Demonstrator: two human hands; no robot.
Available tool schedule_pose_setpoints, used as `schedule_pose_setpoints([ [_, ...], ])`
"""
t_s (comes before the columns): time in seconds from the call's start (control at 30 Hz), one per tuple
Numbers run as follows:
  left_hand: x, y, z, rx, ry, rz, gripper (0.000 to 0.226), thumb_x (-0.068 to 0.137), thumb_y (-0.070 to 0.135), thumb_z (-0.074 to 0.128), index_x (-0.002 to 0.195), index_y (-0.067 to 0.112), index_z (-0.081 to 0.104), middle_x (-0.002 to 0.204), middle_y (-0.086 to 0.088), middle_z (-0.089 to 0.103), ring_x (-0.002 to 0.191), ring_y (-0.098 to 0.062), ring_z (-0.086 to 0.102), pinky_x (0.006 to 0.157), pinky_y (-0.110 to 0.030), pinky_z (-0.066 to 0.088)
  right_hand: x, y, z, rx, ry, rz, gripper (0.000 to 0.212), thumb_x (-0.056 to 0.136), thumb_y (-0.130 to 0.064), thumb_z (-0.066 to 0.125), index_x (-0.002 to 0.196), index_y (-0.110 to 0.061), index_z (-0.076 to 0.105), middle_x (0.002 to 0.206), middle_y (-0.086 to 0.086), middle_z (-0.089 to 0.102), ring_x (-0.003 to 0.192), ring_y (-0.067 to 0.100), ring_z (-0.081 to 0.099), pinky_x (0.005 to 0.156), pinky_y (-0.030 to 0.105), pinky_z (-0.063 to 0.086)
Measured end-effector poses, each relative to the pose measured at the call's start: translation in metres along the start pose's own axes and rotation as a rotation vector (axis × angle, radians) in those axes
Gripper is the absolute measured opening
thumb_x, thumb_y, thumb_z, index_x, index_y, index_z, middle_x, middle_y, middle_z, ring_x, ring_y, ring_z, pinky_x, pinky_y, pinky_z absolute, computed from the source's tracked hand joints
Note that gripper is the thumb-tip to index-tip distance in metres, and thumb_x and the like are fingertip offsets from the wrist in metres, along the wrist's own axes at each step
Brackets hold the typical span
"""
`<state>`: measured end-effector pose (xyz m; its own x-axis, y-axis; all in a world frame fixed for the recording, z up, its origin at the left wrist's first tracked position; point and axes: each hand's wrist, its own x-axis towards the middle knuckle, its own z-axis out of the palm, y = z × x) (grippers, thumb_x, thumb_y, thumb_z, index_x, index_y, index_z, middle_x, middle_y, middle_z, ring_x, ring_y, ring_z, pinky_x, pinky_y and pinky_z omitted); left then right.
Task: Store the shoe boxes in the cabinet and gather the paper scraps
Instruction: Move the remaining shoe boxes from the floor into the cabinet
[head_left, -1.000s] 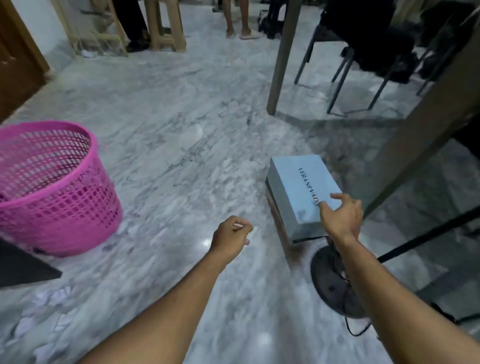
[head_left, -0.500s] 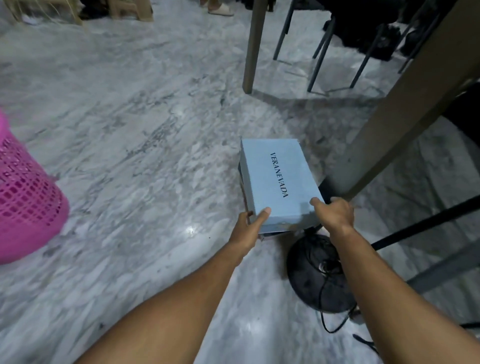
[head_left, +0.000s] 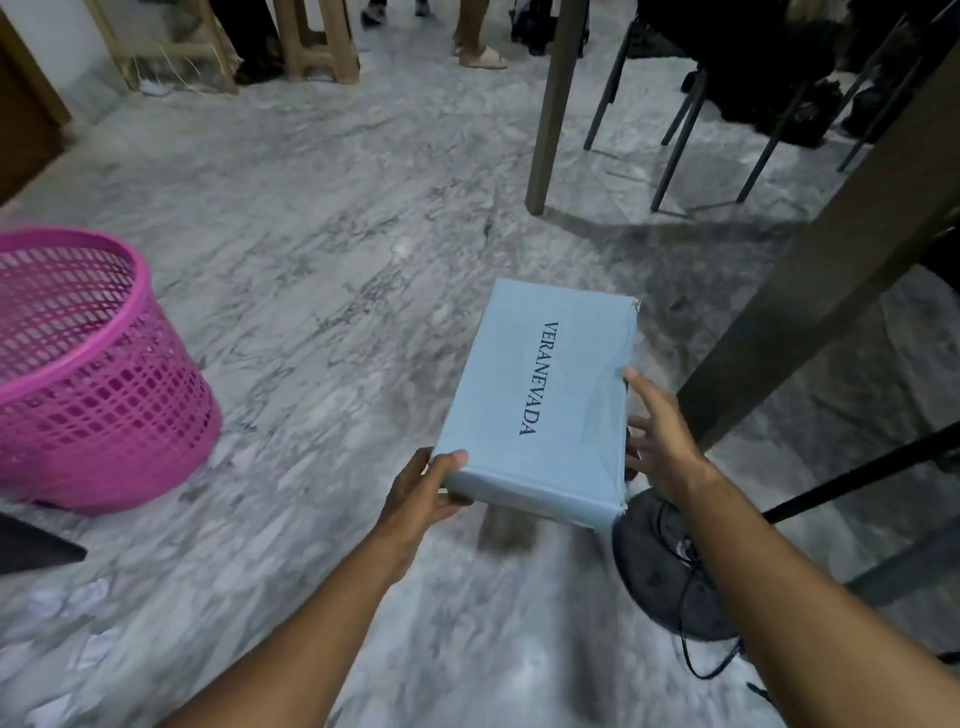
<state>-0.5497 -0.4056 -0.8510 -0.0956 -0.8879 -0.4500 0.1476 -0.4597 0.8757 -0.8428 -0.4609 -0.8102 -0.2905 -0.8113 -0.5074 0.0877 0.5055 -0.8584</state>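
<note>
A light blue shoe box (head_left: 540, 395) with dark lettering on its lid is lifted off the marble floor, held between both hands. My left hand (head_left: 421, 493) grips its near left corner, thumb on the lid. My right hand (head_left: 657, 436) presses against the box's right side with fingers spread. A blurred brown shape (head_left: 506, 527), maybe another box, shows under the near edge. White paper scraps (head_left: 88, 618) lie on the floor at the lower left.
A pink plastic mesh basket (head_left: 88, 374) stands at the left. A black round fan base (head_left: 670, 566) with a cable sits under my right arm. Table legs (head_left: 553, 104) and dark chairs (head_left: 737, 88) stand at the right and back. Other people's feet (head_left: 478, 52) are at the far edge.
Both hands closed on the blue box and lifted it off the stack toward me. The view tilted up, bringing the pink basket back into sight.
</note>
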Motion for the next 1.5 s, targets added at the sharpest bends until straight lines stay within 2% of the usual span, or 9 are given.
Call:
schedule_pose_setpoints([
  [0.17,-0.07,0.009,-0.065,0.03,0.048,0.031,0.066,0.06,0.053,0.074,0.116,0.02,0.066,0.113,-0.013,0.072,0.098,-0.032,0.076,0.09,-0.039,0.059,-0.059,-0.017,0.053,-0.042,-0.17,-0.165,0.064,0.09,-0.046,0.068,0.147,-0.034,0.042,0.122,0.005,0.068,0.099,0.024,0.068,0.088,0.047,0.057],
  [0.27,-0.109,0.016,-0.104,0.021,0.065,0.007,0.069,0.057,0.058,0.074,0.119,0.03,0.066,0.114,-0.004,0.075,0.1,-0.021,0.076,0.101,-0.046,0.054,-0.099,-0.016,0.085,-0.067,-0.192,-0.279,0.023,0.101,-0.028,0.06,0.124,-0.023,0.058,0.114,0.003,0.072,0.088,0.018,0.07,0.069,0.035,0.054],
  [0.37,-0.143,0.036,-0.14,0.028,0.094,0.046,0.072,0.061,0.071,0.071,0.126,0.04,0.065,0.121,0.005,0.075,0.111,-0.016,0.071,0.102,-0.044,0.052,-0.137,-0.015,0.121,-0.11,-0.269,-0.332,0.008,0.102,-0.024,0.057,0.107,-0.023,0.062,0.111,0.008,0.074,0.089,0.02,0.072,0.069,0.035,0.053],
  [0.63,-0.235,0.091,-0.227,-0.09,0.383,0.294,0.052,0.072,0.038,0.077,0.12,0.021,0.065,0.11,0.002,0.078,0.091,-0.009,0.075,0.074,-0.024,0.06,-0.238,-0.033,0.238,-0.323,-0.748,-0.5,0.026,0.098,-0.028,0.063,0.122,-0.019,0.069,0.12,0.003,0.078,0.112,0.026,0.074,0.104,0.06,0.052],
  [0.83,-0.314,0.109,-0.303,-0.134,0.703,0.47,0.075,0.056,0.047,0.079,0.12,0.012,0.062,0.112,-0.011,0.077,0.094,-0.023,0.074,0.078,-0.036,0.059,-0.297,-0.045,0.315,-0.408,-1.126,-0.407,0.077,0.069,-0.074,0.075,0.137,-0.046,0.055,0.136,-0.007,0.071,0.124,0.02,0.068,0.11,0.061,0.047],
  [1.03,-0.387,0.157,-0.376,-0.134,0.943,0.614,0.077,0.064,0.054,0.084,0.123,0.008,0.069,0.116,-0.018,0.076,0.107,-0.04,0.072,0.095,-0.058,0.057,-0.35,-0.033,0.373,-0.439,-1.425,-0.278,0.082,0.075,-0.053,0.08,0.148,-0.051,0.044,0.145,-0.008,0.064,0.133,0.021,0.062,0.109,0.059,0.05],
  [1.2,-0.437,0.222,-0.407,-0.131,1.227,0.757,0.038,0.074,0.045,0.072,0.102,0.019,0.077,0.1,0.002,0.08,0.098,-0.019,0.075,0.085,-0.035,0.058,-0.405,-0.052,0.435,-0.256,-1.387,-0.222,0.102,0.042,-0.049,0.1,0.135,-0.031,0.062,0.126,0.013,0.075,0.106,0.035,0.075,0.091,0.059,0.06],
  [1.33,-0.462,0.263,-0.443,-0.314,1.289,0.732,0.073,0.073,0.07,0.072,0.124,0.018,0.071,0.12,-0.003,0.075,0.112,-0.024,0.07,0.092,-0.034,0.055,-0.456,-0.084,0.494,-0.065,-1.327,-0.152,0.05,0.082,-0.034,0.076,0.127,-0.017,0.062,0.121,0.022,0.07,0.089,0.036,0.076,0.083,0.048,0.062],
  [1.5,-0.495,0.273,-0.44,-0.162,1.191,0.651,0.03,0.103,0.043,0.051,0.121,0.021,0.061,0.111,0.006,0.065,0.088,-0.007,0.06,0.066,-0.022,0.04,-0.507,-0.122,0.565,-0.093,-1.253,-0.102,0.048,0.084,-0.044,0.074,0.12,-0.016,0.059,0.107,0.026,0.066,0.089,0.049,0.077,0.089,0.048,0.062],
])
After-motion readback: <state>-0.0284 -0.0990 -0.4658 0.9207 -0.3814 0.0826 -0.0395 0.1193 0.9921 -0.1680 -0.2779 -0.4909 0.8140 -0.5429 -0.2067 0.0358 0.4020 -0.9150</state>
